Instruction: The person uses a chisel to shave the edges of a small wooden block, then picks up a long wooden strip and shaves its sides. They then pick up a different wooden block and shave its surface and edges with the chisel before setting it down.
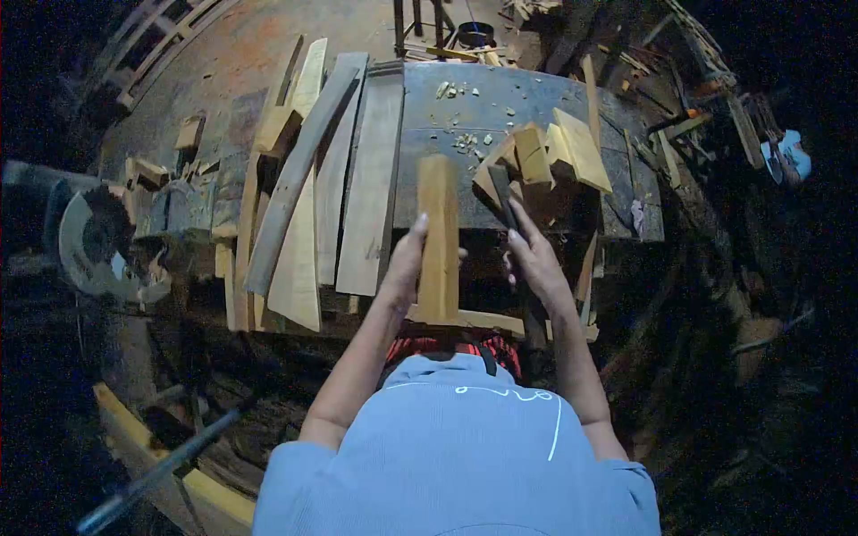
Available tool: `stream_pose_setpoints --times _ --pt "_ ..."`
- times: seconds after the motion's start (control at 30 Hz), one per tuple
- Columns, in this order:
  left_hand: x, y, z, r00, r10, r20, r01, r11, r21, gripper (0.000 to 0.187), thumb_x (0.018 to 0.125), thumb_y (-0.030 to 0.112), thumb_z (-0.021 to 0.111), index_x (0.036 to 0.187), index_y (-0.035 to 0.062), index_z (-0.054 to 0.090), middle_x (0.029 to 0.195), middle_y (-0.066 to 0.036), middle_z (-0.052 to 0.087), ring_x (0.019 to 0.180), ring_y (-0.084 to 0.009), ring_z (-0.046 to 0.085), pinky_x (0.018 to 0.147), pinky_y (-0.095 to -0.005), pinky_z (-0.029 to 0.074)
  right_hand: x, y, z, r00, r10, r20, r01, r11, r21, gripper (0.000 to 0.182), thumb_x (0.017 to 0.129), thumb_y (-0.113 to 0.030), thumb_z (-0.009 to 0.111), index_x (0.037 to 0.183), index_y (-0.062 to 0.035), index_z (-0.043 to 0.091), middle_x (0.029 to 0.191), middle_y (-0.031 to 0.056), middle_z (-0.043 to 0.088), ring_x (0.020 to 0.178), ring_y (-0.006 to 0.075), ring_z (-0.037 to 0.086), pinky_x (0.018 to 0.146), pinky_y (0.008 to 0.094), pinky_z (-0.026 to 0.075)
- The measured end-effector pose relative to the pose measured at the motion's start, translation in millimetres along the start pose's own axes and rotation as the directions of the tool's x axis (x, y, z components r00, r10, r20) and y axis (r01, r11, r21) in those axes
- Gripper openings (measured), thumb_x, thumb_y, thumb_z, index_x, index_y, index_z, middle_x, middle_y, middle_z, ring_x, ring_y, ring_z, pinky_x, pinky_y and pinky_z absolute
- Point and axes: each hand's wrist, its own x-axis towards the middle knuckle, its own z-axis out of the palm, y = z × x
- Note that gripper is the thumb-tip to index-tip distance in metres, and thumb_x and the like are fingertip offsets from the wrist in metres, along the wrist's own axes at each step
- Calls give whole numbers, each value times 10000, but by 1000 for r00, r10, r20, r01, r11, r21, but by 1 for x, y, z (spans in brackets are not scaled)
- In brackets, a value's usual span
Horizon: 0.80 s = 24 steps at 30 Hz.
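Observation:
My left hand is closed round a light-brown wooden block, held upright in front of my body over the front edge of the workbench. To its right, my right hand grips a dark, narrow bar that slants up and to the left; its lower part is partly hidden. Just beyond the bar, several short wood blocks lie piled on the bench. Left of the held block, long boards lie side by side, their near ends over the bench edge.
A round-bladed machine stands at the far left. Wood shavings are scattered on the bench. A pale board leans over the right-hand blocks. Behind the bench are metal legs and a black round container. A blue bar crosses the lower left.

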Motion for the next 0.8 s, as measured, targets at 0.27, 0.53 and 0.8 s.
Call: stream_pose_setpoints --times 0.27,0.53,0.8 --pt "7 18 -24 948 263 -181 -288 949 -127 486 832 436 508 1101 37 438 928 -101 542 847 -163 577 723 -312 479 -53 58 20 990 -135 37 138 892 -431 528 859 -192 457 1349 -191 261 792 91 553 629 139 507 602 279 437" --pt "13 27 -43 953 301 -34 -292 886 -361 573 779 545 511 1042 37 481 801 -103 570 670 -182 576 617 -302 503 -80 3 37 985 160 67 -110 876 -470 548 857 -246 475 1348 -275 234 872 166 595 684 240 585 647 344 452" --pt "19 52 -45 934 347 -79 -354 886 -298 604 752 615 453 938 42 501 734 -88 567 614 -182 583 569 -304 509 -92 -14 61 957 116 265 6 908 -419 559 857 -168 480 1355 -195 226 864 169 567 731 214 557 720 320 433"
